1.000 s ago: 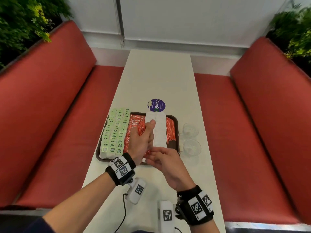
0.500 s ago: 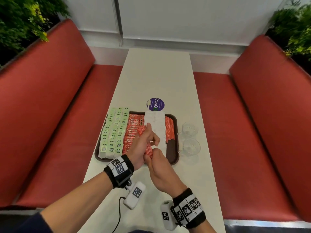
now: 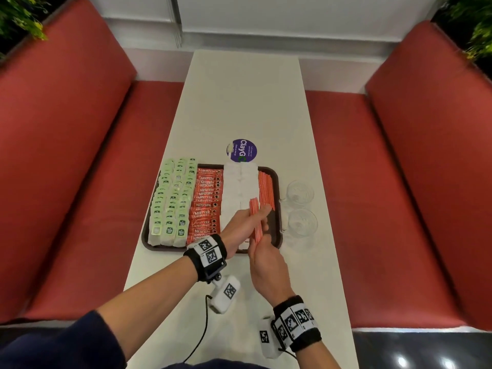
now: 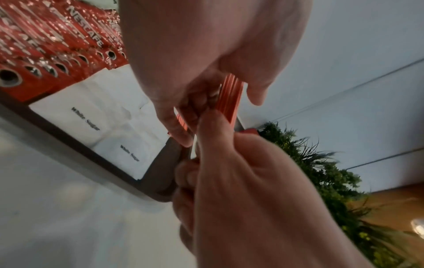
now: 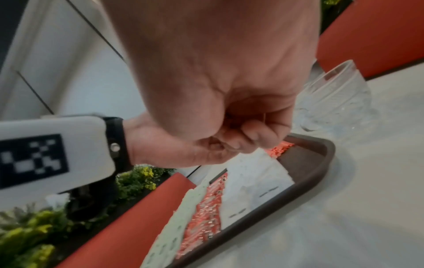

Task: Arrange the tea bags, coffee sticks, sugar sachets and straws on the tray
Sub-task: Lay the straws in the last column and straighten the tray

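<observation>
Both hands on one bundle of straws: left hand fingers curled round its upper part, right hand pinching the lower end. Bundle is above the tray's near right corner, beside the sugar sachets. Bundle's lower end hidden inside the right fist.

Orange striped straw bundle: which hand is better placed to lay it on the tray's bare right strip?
Right hand, probably: it grips the bundle low, beside the brown tray.
</observation>
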Available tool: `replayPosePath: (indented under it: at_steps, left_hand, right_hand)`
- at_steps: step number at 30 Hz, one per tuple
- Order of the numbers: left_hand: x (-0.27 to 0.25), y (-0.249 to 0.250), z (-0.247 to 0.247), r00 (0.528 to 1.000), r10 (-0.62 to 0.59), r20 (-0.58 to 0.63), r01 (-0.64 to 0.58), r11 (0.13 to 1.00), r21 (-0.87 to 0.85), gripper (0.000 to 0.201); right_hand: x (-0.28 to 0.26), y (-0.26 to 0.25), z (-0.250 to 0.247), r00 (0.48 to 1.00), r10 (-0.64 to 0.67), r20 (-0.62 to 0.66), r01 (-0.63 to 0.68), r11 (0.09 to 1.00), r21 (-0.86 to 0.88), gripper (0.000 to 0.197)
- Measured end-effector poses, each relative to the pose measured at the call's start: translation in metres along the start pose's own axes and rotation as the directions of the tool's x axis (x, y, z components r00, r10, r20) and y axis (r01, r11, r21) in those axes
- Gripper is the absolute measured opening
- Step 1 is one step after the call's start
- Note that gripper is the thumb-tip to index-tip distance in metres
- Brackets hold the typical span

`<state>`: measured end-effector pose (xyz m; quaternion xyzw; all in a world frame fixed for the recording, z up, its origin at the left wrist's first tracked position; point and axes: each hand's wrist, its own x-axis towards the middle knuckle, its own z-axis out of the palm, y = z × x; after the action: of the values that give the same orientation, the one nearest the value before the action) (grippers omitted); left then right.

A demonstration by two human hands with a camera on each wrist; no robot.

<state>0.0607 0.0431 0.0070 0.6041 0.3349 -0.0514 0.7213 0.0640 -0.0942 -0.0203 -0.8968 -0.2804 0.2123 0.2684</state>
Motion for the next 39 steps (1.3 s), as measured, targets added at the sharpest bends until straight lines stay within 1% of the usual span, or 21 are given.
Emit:
replayPosePath:
  at_steps: [2,3,4,5,6,7,8,10,13,16,18,21,22,25,27,29,32,34,35,37,39]
  left_hand:
    - [0.008,-0.003,0.001,0.999,0.007,-0.053,-0.001,0.992,0.123,0.057]
    - [0.011,-0.003,0.000,0.996,0.023,-0.085,-0.006,0.981,0.193,0.055]
    - [0.013,-0.003,0.001,0.993,0.044,-0.106,-0.016,0.969,0.248,0.049]
    - [0.017,-0.005,0.002,0.991,0.069,-0.110,-0.034,0.954,0.297,0.043]
    - [0.022,-0.006,0.002,0.990,0.103,-0.100,-0.063,0.937,0.343,0.039]
    - [0.028,-0.008,0.001,0.987,0.136,-0.081,-0.092,0.912,0.400,0.037]
    - [0.034,-0.010,0.000,0.984,0.169,-0.057,-0.124,0.876,0.465,0.036]
    - [0.047,-0.014,-0.002,0.975,0.224,0.008,-0.183,0.778,0.601,0.036]
    - [0.062,-0.018,-0.003,0.966,0.234,0.114,-0.241,0.637,0.732,0.042]
    - [0.075,-0.021,-0.003,0.960,0.202,0.194,-0.272,0.501,0.821,0.049]
    - [0.081,-0.021,-0.003,0.954,0.197,0.226,-0.291,0.423,0.858,0.050]
    - [0.084,-0.022,-0.003,0.943,0.203,0.262,-0.320,0.354,0.879,0.050]
    - [0.085,-0.023,-0.003,0.939,0.212,0.270,-0.330,0.339,0.881,0.049]
    - [0.086,-0.025,-0.001,0.935,0.218,0.279,-0.340,0.333,0.880,0.048]
    - [0.086,-0.026,-0.001,0.934,0.222,0.280,-0.343,0.345,0.874,0.048]
    - [0.085,-0.026,0.000,0.929,0.241,0.280,-0.354,0.365,0.861,0.045]
    - [0.083,-0.022,0.003,0.916,0.287,0.278,-0.376,0.380,0.845,0.031]
    - [0.083,-0.021,0.004,0.924,0.285,0.256,-0.356,0.391,0.849,0.017]
    - [0.082,-0.021,0.004,0.930,0.279,0.241,-0.340,0.397,0.853,0.014]
    - [0.081,-0.019,0.005,0.939,0.273,0.209,-0.310,0.413,0.856,0.017]
    - [0.080,-0.018,0.005,0.945,0.265,0.191,-0.295,0.446,0.845,0.020]
  right_hand:
    - [0.009,0.011,0.002,0.995,0.069,-0.069,-0.077,0.989,-0.127,0.031]
    - [0.013,0.015,0.001,0.993,0.093,-0.077,-0.105,0.981,-0.163,0.033]
    - [0.019,0.019,0.004,0.984,0.161,-0.073,-0.172,0.969,-0.180,0.040]
    - [0.028,0.026,0.011,0.969,0.222,-0.106,-0.237,0.959,-0.155,0.047]
    - [0.036,0.034,0.021,0.963,0.228,-0.142,-0.252,0.951,-0.179,0.051]
    - [0.044,0.039,0.029,0.959,0.221,-0.176,-0.257,0.942,-0.217,0.054]
    - [0.052,0.041,0.032,0.955,0.242,-0.170,-0.276,0.937,-0.214,0.056]
    - [0.067,0.038,0.033,0.948,0.288,-0.138,-0.308,0.938,-0.158,0.053]
    - [0.081,0.041,0.036,0.952,0.280,-0.125,-0.293,0.950,-0.107,0.045]
    - [0.089,0.045,0.041,0.946,0.298,-0.124,-0.311,0.945,-0.101,0.044]
    - [0.090,0.045,0.041,0.943,0.319,-0.092,-0.327,0.940,-0.100,0.041]
    - [0.086,0.042,0.041,0.931,0.359,-0.070,-0.365,0.913,-0.180,0.035]
    - [0.085,0.042,0.041,0.936,0.342,-0.083,-0.352,0.912,-0.210,0.037]
    - [0.081,0.044,0.041,0.947,0.269,-0.174,-0.312,0.899,-0.308,0.040]
    - [0.075,0.044,0.039,0.944,0.218,-0.246,-0.299,0.881,-0.366,0.039]
    - [0.070,0.045,0.035,0.948,0.169,-0.270,-0.272,0.869,-0.413,0.033]
    - [0.068,0.047,0.030,0.938,0.076,-0.337,-0.244,0.838,-0.489,0.020]
    - [0.068,0.047,0.028,0.917,0.010,-0.399,-0.219,0.849,-0.480,0.013]
    - [0.068,0.047,0.028,0.906,-0.004,-0.423,-0.214,0.859,-0.466,0.012]
    - [0.067,0.047,0.027,0.907,-0.009,-0.420,-0.194,0.878,-0.437,0.024]
    - [0.065,0.048,0.026,0.931,-0.016,-0.364,-0.147,0.898,-0.416,0.041]
